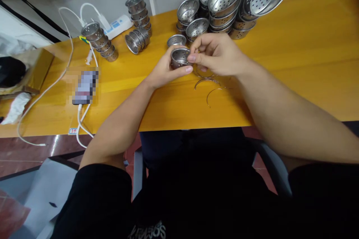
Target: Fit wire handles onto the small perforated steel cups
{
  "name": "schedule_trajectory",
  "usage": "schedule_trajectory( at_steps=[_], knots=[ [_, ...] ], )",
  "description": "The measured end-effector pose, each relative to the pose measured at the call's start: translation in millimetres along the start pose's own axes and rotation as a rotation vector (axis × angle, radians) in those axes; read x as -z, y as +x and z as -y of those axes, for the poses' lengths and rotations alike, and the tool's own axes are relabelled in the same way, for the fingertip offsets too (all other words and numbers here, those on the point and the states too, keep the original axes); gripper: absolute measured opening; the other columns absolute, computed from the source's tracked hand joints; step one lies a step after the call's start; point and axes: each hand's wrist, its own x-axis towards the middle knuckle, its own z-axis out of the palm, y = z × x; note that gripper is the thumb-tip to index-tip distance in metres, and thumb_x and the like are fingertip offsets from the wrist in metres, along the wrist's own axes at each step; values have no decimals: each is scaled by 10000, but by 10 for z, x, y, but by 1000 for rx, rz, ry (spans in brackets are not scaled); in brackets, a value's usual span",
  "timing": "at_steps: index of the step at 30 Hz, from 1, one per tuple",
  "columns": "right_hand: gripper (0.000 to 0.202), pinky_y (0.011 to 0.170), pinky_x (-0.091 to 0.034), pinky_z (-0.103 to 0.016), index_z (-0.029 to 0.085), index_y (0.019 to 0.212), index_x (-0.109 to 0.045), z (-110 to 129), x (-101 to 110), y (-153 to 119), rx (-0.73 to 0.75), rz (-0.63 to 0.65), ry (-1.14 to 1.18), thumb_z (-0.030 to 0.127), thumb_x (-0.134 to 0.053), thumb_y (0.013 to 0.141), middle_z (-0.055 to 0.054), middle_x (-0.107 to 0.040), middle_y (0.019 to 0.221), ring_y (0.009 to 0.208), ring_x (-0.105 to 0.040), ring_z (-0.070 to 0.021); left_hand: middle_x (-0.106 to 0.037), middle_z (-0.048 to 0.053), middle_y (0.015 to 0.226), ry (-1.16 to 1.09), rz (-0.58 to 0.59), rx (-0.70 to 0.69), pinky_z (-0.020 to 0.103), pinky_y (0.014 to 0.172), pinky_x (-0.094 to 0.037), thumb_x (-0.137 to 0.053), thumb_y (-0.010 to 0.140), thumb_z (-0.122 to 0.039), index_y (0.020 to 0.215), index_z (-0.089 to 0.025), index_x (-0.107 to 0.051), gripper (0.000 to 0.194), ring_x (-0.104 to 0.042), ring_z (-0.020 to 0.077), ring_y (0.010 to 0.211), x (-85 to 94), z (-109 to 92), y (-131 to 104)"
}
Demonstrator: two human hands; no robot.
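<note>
My left hand is wrapped around a small perforated metal cup, its open side up. At the cup's right rim, thumb and fingers of my right hand are pinched together; what is between them is too small to make out. Several thin curved metal wires lie on the table under my right hand. One separate curved wire lies closer to the table's front edge. Just behind the held cup stands another small perforated cup.
Stacks of perforated metal cups crowd the back right of the wooden table. Smaller cup stacks stand at the back left, near a white power strip. A phone with white cables lies on the left.
</note>
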Motion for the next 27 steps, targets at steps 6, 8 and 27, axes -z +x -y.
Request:
schedule_trajectory(
  at_steps=[6, 8, 27],
  knots=[
    [772, 467, -409, -357, 307, 967, -758, -29, -36, 37, -7, -42, 43, 950, -1171, 858, 40, -663, 663, 531, -528, -164, -687, 130, 1678, 71, -11, -27, 606, 1425, -618, -824, 1133, -918, 1853, -299, -439, 1025, -781, 379, 1582, -81, 85, -7],
    [775, 469, -412, -360, 309, 963, -757, -27, -38, 31, -21, -43, 51, 944, -1185, 842, 41, -661, 660, 535, -532, -165, -702, 125, 1668, 55, -6, -24, 606, 1397, -651, -856, 1133, -854, 1835, -298, -448, 984, -802, 377, 1556, -78, 81, 0],
    [706, 729, -624, -508, 370, 1231, -851, -180, -21, 33, 133, -230, -212, 1023, -988, 1004, -86, -847, 1152, 864, -705, -290, -701, 139, 1663, 127, -57, -74, 620, 1397, -652, -813, 1203, -812, 1847, -286, -419, 920, -822, 358, 1524, 7, 113, -17]
  ],
)
